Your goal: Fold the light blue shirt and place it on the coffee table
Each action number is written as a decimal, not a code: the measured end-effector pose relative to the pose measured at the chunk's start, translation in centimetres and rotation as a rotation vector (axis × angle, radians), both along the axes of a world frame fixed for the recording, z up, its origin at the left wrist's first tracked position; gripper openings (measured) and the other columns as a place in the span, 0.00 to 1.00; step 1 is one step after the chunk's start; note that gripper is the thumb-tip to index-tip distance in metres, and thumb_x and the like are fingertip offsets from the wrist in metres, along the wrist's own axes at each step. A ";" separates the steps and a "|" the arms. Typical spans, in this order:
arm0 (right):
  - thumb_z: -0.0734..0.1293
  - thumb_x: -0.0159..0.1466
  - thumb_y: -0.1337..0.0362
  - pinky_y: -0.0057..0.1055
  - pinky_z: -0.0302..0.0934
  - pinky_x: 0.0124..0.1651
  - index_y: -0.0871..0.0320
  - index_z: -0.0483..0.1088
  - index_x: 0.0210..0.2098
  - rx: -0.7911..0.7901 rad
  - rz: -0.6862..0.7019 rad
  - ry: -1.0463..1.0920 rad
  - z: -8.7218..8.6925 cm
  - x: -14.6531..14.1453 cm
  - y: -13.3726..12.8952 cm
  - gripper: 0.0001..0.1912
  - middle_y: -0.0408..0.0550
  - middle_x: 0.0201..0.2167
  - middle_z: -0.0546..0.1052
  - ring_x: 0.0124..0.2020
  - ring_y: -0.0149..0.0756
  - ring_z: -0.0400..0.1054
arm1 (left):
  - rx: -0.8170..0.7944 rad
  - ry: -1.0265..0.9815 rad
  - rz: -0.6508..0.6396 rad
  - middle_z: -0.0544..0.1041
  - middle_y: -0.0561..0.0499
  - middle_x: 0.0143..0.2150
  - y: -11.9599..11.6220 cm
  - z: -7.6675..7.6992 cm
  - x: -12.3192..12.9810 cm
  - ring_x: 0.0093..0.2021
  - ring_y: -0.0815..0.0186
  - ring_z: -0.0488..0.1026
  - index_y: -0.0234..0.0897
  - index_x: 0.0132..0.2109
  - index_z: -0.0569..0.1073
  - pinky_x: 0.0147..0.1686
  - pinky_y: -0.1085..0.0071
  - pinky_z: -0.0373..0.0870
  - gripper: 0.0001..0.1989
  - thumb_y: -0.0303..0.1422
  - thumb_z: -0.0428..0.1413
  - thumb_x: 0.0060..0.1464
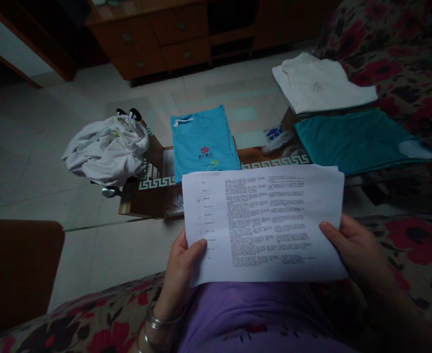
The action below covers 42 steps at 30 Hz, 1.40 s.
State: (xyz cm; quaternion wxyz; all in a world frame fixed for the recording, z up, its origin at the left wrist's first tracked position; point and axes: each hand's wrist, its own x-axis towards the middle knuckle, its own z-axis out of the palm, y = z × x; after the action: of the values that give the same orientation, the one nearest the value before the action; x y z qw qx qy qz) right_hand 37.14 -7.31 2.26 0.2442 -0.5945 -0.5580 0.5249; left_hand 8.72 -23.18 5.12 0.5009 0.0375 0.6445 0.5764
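Observation:
Printed sheets of paper (pixel 252 220), covered in rows of small text, are held up in front of my lap. My left hand (pixel 182 257) grips their left edge, thumb on top and fingers hidden behind. On the opposite edge my right hand (pixel 353 240) pinches the paper the same way. Just beyond the sheets lies a folded blue T-shirt (pixel 201 135) with a red logo, its near edge covered by the paper. Farther right are a folded teal garment (pixel 355 139) and a folded white T-shirt (pixel 311 83).
A crumpled white garment (pixel 108 149) sits at the left end of the glass table (pixel 252 115). A clear plastic package (pixel 276 139) shows near the table's middle. Wooden drawers (pixel 181 29) stand at the back, a flowered sofa (pixel 418 245) at right, and a brown panel (pixel 17 274) at lower left.

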 end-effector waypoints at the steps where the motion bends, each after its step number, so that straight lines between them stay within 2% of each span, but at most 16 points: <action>1: 0.67 0.60 0.50 0.38 0.74 0.37 0.55 0.71 0.50 0.002 0.007 0.005 0.0 0.0 0.0 0.23 0.52 0.43 0.80 0.39 0.44 0.76 | 0.001 -0.004 -0.002 0.81 0.46 0.40 0.0 0.0 0.0 0.35 0.61 0.79 0.35 0.52 0.73 0.34 0.71 0.75 0.25 0.32 0.63 0.44; 6: 0.67 0.60 0.52 0.37 0.74 0.36 0.53 0.71 0.51 0.015 0.009 0.021 0.0 0.1 -0.1 0.21 0.51 0.44 0.79 0.38 0.43 0.76 | 0.021 0.004 0.000 0.81 0.47 0.41 0.0 0.2 0.2 0.36 0.62 0.79 0.36 0.52 0.73 0.38 0.70 0.75 0.24 0.32 0.63 0.46; 15: 0.67 0.60 0.51 0.37 0.74 0.38 0.54 0.70 0.52 -0.033 0.003 0.028 -0.1 0.2 -0.3 0.23 0.51 0.46 0.79 0.40 0.44 0.76 | 0.017 0.000 0.007 0.81 0.46 0.41 -0.4 0.3 0.1 0.37 0.60 0.79 0.35 0.53 0.73 0.36 0.70 0.74 0.25 0.33 0.63 0.45; 21: 0.67 0.60 0.50 0.40 0.74 0.39 0.53 0.70 0.52 -0.012 0.009 0.021 0.0 -0.2 -0.6 0.24 0.51 0.45 0.79 0.41 0.47 0.76 | 0.019 -0.002 0.016 0.81 0.45 0.42 -0.8 0.4 0.1 0.39 0.58 0.79 0.34 0.54 0.72 0.37 0.70 0.75 0.27 0.32 0.63 0.45; 26: 0.68 0.58 0.49 0.39 0.74 0.37 0.53 0.71 0.50 -0.006 0.019 -0.004 -0.1 0.0 -0.5 0.24 0.51 0.43 0.80 0.38 0.46 0.76 | 0.033 -0.032 0.000 0.81 0.43 0.44 -1.2 -0.2 0.0 0.40 0.58 0.79 0.34 0.54 0.72 0.38 0.68 0.75 0.25 0.32 0.63 0.46; 30: 0.70 0.56 0.49 0.38 0.73 0.31 0.54 0.72 0.49 -0.122 0.041 0.027 -0.3 0.2 -0.5 0.25 0.52 0.39 0.81 0.32 0.46 0.76 | 0.066 -0.118 -0.092 0.79 0.42 0.50 -2.6 -0.6 -0.4 0.44 0.56 0.78 0.37 0.57 0.69 0.41 0.67 0.75 0.29 0.32 0.65 0.46; 32: 0.69 0.56 0.49 0.38 0.72 0.30 0.55 0.72 0.49 -0.175 0.082 0.046 -0.5 -0.8 -1.0 0.25 0.52 0.39 0.81 0.32 0.46 0.76 | 0.054 -0.197 -0.141 0.78 0.40 0.52 -4.4 -0.8 -1.1 0.45 0.54 0.78 0.37 0.58 0.68 0.40 0.66 0.75 0.32 0.32 0.66 0.45; 34: 0.68 0.58 0.49 0.38 0.72 0.33 0.56 0.72 0.49 -0.182 0.171 0.067 -0.8 -3.0 -1.9 0.24 0.53 0.41 0.80 0.35 0.46 0.76 | 0.000 -0.251 -0.127 0.78 0.38 0.51 -7.2 -1.4 -2.1 0.44 0.52 0.78 0.35 0.58 0.69 0.39 0.66 0.75 0.33 0.32 0.67 0.44; 38: 0.63 0.62 0.50 0.34 0.71 0.40 0.57 0.70 0.51 -0.221 0.522 0.173 -2.1 -10.3 -5.1 0.23 0.51 0.40 0.79 0.40 0.41 0.75 | -0.179 -0.242 0.057 0.80 0.37 0.47 -15.3 -3.7 -4.7 0.44 0.47 0.79 0.33 0.55 0.72 0.42 0.60 0.75 0.35 0.35 0.70 0.38; 42: 0.61 0.64 0.56 0.29 0.67 0.34 0.59 0.67 0.54 -0.248 0.875 0.234 -3.6 -15.9 -7.7 0.22 0.47 0.33 0.77 0.31 0.33 0.72 | -0.363 -0.185 0.253 0.81 0.39 0.45 -23.9 -7.0 -7.9 0.53 0.41 0.74 0.33 0.51 0.76 0.54 0.53 0.70 0.38 0.36 0.72 0.27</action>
State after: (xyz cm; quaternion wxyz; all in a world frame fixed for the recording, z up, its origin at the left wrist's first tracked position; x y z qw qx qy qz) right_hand 21.20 -15.02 -1.36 -0.0117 -0.2649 -0.6582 0.7046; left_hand 0.79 -47.06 -1.84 0.4803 -0.1870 0.6884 0.5103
